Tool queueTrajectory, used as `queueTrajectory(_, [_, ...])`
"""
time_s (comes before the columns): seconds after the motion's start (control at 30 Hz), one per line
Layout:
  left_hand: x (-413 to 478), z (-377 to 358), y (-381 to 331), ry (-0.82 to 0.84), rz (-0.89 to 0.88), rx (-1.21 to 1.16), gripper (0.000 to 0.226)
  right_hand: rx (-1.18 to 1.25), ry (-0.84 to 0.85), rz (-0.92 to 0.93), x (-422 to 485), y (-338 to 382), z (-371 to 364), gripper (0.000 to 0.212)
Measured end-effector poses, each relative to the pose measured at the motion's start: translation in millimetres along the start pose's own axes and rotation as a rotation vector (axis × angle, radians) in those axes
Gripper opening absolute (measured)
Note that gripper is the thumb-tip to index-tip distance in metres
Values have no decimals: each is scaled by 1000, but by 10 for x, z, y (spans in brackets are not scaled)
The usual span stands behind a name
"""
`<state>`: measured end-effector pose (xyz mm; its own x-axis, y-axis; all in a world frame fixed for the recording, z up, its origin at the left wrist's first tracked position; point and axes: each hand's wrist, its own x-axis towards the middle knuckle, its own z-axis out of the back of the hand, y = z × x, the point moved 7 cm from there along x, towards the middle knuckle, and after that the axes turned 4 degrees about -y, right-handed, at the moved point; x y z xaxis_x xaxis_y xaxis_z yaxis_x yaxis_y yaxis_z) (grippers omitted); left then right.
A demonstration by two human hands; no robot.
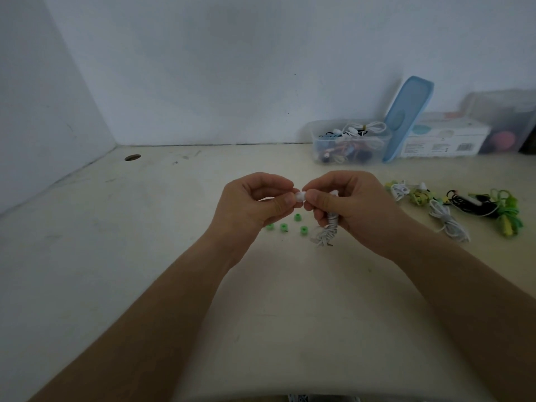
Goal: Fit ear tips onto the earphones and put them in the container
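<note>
Both hands are raised over the middle of the table. My right hand point(348, 204) grips a white earphone set with its cable wound in a bundle point(327, 232) that hangs below the fist. My left hand point(255, 203) pinches a white ear tip point(300, 196) between thumb and forefinger, right against the earbud that my right fingertips hold. Several green ear tips point(290, 224) lie on the table under the hands. A clear container point(349, 142) with earphones in it stands at the back right.
A blue lid point(406, 117) leans on the wall beside the container. White boxes point(446, 139) and a clear bin point(504, 123) stand further right. Several bundled earphones, white, yellow-green, black and green point(452, 207), lie at the right. A round hole point(132, 157) is in the tabletop at back left.
</note>
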<state>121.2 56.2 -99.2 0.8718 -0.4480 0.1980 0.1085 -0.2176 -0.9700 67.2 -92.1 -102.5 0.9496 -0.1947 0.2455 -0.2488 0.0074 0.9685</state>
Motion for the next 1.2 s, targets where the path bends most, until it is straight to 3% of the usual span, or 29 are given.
queueTrajectory(0.27, [-12, -69, 27, 49, 30, 51, 18, 231, -12, -116, 10, -42, 14, 18])
queueTrajectory(0.43, [-90, -316, 111, 158, -9, 423, 32, 411, -87, -124, 18, 7, 84, 19])
queueTrajectory(0.5, [-93, -396, 179, 168, 17, 429, 40, 457, -117, -122, 9, 18, 93, 20])
queueTrajectory(0.6, [-23, -423, 161, 131, 2, 375, 32, 492, -197, -111, 21, 19, 137, 16])
queueTrajectory(0.77, [126, -413, 16, 69, -37, 378, 21, 336, -368, -112, 79, 29, 330, 12])
queueTrajectory(0.93, [385, -523, -158, 48, -31, 365, 23, 192, -432, -261, 168, 101, 476, 7])
queueTrajectory(1.13, [1182, -706, -107, 21, 58, 352, 26, 69, -498, -262, 777, 347, 851, 3])
queueTrajectory(1.2, [1516, -736, -99, -41, 7, 420, 25, 0, -539, -237, 1061, 372, 984, 5])
